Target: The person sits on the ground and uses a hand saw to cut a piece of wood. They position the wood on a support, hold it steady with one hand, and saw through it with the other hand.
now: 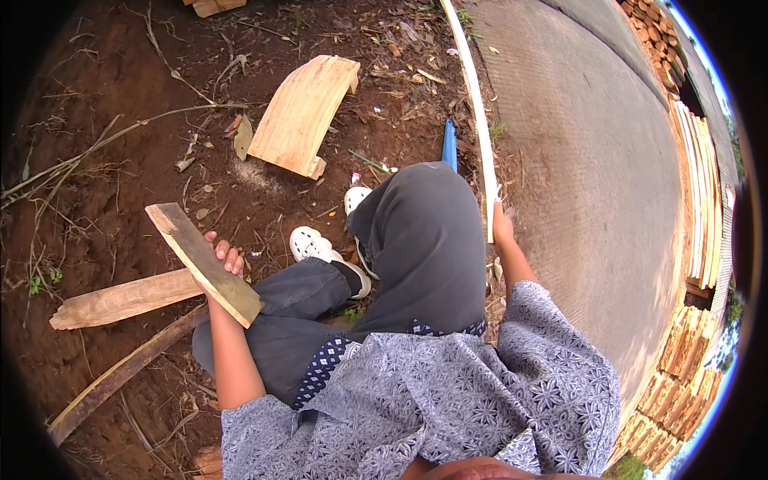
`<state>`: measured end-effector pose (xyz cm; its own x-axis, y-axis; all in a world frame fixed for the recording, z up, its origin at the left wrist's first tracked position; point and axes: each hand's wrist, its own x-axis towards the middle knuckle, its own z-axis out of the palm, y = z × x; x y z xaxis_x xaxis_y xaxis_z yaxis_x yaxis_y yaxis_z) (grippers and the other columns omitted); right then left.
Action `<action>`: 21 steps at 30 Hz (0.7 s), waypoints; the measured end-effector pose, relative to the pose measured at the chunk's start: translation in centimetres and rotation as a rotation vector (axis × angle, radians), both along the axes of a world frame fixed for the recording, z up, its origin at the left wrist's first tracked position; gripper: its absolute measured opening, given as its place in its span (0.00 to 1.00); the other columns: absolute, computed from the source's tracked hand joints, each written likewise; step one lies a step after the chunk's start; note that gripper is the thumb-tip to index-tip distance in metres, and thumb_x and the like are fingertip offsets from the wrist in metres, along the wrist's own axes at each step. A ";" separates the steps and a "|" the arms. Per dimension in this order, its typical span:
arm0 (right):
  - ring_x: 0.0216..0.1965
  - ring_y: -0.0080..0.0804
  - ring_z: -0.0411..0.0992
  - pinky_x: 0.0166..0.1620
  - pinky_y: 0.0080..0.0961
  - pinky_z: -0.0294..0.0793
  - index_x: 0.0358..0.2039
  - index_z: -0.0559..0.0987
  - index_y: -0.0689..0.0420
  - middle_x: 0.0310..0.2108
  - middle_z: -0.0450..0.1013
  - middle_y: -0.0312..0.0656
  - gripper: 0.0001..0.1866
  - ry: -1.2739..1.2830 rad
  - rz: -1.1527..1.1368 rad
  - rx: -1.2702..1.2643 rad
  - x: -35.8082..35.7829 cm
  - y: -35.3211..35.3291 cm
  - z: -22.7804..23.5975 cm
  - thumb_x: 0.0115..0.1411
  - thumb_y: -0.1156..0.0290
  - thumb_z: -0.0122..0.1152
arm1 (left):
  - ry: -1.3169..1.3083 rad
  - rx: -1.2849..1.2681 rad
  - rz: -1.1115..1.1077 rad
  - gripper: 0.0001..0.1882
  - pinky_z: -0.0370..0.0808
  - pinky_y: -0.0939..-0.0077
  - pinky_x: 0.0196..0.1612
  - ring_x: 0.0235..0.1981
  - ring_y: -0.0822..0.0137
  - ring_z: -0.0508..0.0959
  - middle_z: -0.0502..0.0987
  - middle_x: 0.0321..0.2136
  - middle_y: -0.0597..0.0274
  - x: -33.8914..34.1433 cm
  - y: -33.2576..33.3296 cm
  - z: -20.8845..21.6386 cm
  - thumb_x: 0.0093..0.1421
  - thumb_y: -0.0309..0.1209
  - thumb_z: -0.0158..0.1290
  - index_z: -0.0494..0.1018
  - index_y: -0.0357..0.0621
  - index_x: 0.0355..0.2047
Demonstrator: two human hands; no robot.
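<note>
My left hand [231, 258] is closed round a short, rough-edged wooden board [200, 254], its fingertips showing past the far edge. The board is tilted above my left thigh and hides most of the palm. To my right, my right hand [502, 227] is closed at the near end of a long, narrow pale strip [478, 112], which stretches away from me along the pavement's edge. Its fingers are partly hidden. Ahead of my feet stands a low wooden piece like a small bench, with a pale plank top [302, 114].
A blue object [450, 144] shows partly behind my knee. Left of me lie a wooden slab [132, 299] and a bark-edged strip [128, 370] on brown soil with twigs. Paved ground [588, 160] spreads to the right, with stacked planks [698, 192] and piled wood [654, 36] beyond.
</note>
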<state>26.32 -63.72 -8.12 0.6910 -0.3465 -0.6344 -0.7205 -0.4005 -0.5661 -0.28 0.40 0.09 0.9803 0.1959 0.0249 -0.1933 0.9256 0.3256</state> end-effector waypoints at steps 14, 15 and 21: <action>0.67 0.63 0.64 0.70 0.45 0.58 0.59 0.76 0.66 0.61 0.69 0.68 0.53 0.494 0.241 -0.686 -16.0 -20.2 4.8 0.67 0.27 0.25 | 0.050 0.034 -0.023 0.27 0.75 0.62 0.30 0.26 0.57 0.76 0.74 0.31 0.53 -1.0 -0.6 -0.3 0.73 0.44 0.46 0.66 0.36 0.63; 0.66 0.62 0.64 0.70 0.45 0.59 0.59 0.76 0.66 0.61 0.69 0.67 0.52 0.502 0.255 -0.666 -15.5 -19.9 3.7 0.67 0.27 0.27 | 0.066 0.043 -0.020 0.27 0.75 0.62 0.30 0.26 0.58 0.76 0.73 0.31 0.53 -1.3 -0.4 -0.3 0.73 0.44 0.46 0.66 0.36 0.63; 0.64 0.57 0.69 0.67 0.44 0.65 0.60 0.76 0.65 0.59 0.73 0.64 0.46 0.238 0.229 -0.642 -8.6 -16.2 -3.3 0.63 0.32 0.47 | 0.095 0.042 -0.047 0.27 0.75 0.62 0.31 0.27 0.58 0.75 0.72 0.30 0.54 -1.5 0.1 -1.2 0.73 0.42 0.46 0.65 0.37 0.64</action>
